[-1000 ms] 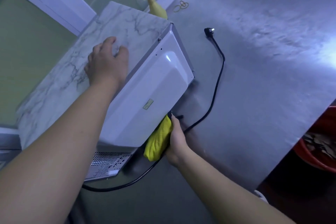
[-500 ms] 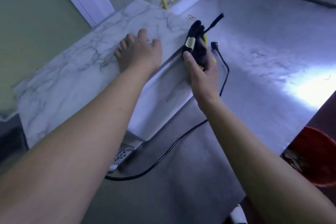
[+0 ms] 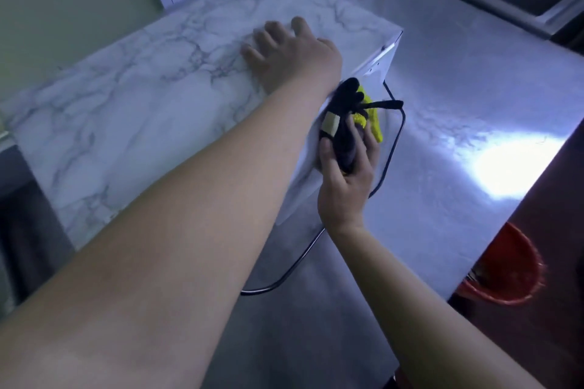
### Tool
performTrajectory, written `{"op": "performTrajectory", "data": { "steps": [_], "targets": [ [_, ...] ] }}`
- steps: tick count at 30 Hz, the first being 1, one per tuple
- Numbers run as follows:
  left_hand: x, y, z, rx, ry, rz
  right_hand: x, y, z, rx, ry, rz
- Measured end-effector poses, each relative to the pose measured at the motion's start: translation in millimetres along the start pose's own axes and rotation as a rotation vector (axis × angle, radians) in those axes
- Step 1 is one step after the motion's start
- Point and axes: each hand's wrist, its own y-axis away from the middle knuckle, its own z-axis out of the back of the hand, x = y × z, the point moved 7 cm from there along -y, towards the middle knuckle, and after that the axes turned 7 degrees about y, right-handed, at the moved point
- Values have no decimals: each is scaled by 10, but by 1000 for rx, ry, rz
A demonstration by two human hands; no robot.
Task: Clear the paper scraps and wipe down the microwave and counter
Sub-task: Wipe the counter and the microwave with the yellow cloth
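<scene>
the microwave (image 3: 142, 104) sits at the left of the steel table (image 3: 458, 79), whose brushed, glaring surface runs open to its right edge. left hand (image 3: 290, 57) lies flat, fingers spread, on the smooth marble-patterned top. right hand (image 3: 346, 174) grips a fuzzy black-and-yellow cloth (image 3: 344, 133) against the white side wall. a thin black cord (image 3: 391, 151) loops just beside it; a red bucket (image 3: 505, 268) stands past the edge.
</scene>
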Motion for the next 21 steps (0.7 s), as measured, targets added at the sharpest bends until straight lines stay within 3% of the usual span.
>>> {"op": "performTrajectory", "data": {
  "steps": [3, 7, 11, 15, 17, 21],
  "targets": [
    [-21, 14, 14, 1, -26, -16, -102, 362, -21, 30, -136, -84],
    [-49, 28, 53, -4, -65, -47, -265, 759, -85, 50, -258, -416],
    [-43, 39, 61, -13, -62, -37, -420, 947, 22, 232, -319, -636],
    [-34, 47, 83, -14, -47, -32, -534, 696, 295, 382, -591, -858],
    [-28, 58, 89, -22, -30, -23, -472, 373, 468, 350, -679, -822],
    [3, 38, 105, -46, 11, -14, -147, -424, 718, 244, -586, -418]
  ]
}}
